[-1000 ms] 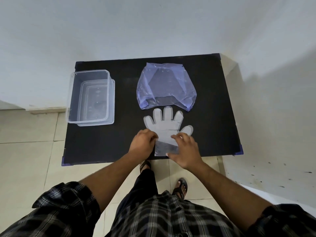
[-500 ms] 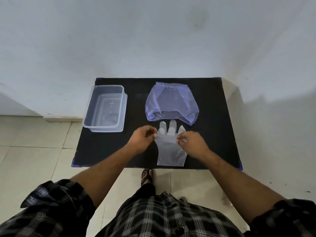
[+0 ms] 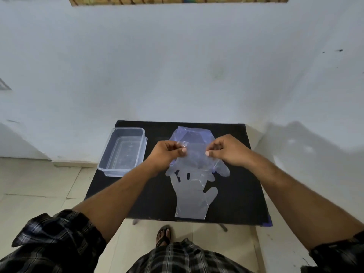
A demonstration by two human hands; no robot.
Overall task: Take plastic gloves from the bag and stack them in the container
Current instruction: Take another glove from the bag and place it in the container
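Note:
A clear plastic glove (image 3: 196, 158) hangs in the air between my two hands, pinched at its cuff, with its fingers drooping toward the table. My left hand (image 3: 167, 153) grips the cuff's left side and my right hand (image 3: 227, 150) the right side. Below it a second clear glove (image 3: 192, 200) lies flat on the black table (image 3: 240, 194), fingers pointing away from me and cuff at the near edge. The bluish plastic bag (image 3: 194, 133) lies behind my hands, partly hidden by them. The clear container (image 3: 110, 146) stands at the table's left side, apart from both hands.
The table stands against a white wall, with tiled floor to its left and in front. My sandalled foot (image 3: 163, 236) is under the near edge. Blue tape marks the table's near right corner (image 3: 268, 223).
My hands have risen from the glove on the table and now hold a glove up in front of the bag. One glove stays flat below. The camera has tilted upward.

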